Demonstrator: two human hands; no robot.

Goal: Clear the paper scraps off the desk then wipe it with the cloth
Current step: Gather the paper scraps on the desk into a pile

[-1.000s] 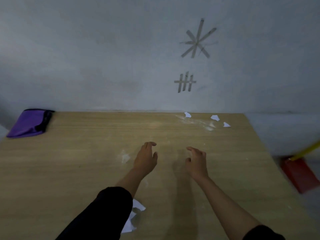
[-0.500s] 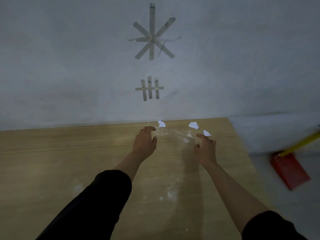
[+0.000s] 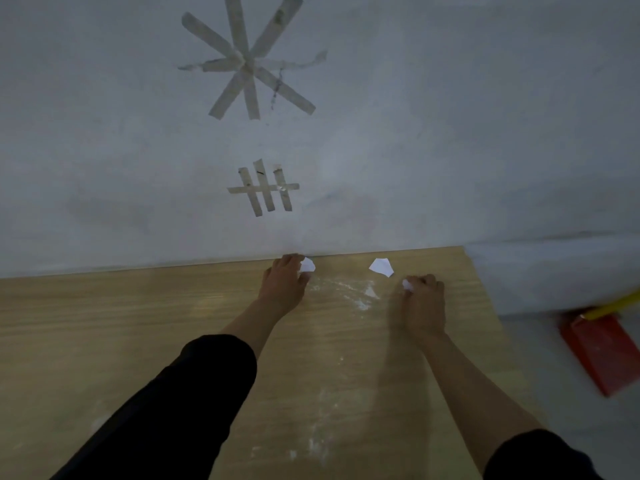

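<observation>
Both arms reach to the far right corner of the wooden desk (image 3: 104,323). My left hand (image 3: 282,284) rests by the wall with its fingertips pinching a small white paper scrap (image 3: 307,265). My right hand (image 3: 420,299) is curled shut around another white scrap (image 3: 407,285), which peeks out at the thumb. A third white scrap (image 3: 381,267) lies flat on the desk between the two hands, touched by neither. White powdery smears (image 3: 349,292) mark the wood between my hands. The cloth is out of view.
The grey wall (image 3: 415,133) rises right behind the desk, with tape strips stuck on it. The desk's right edge runs just beyond my right hand. A red dustpan with a yellow handle (image 3: 602,348) lies on the floor to the right.
Both hands have moved forward to the desk's back edge. The left fingers have closed on one scrap and the right hand has closed around another. The view has shifted right.
</observation>
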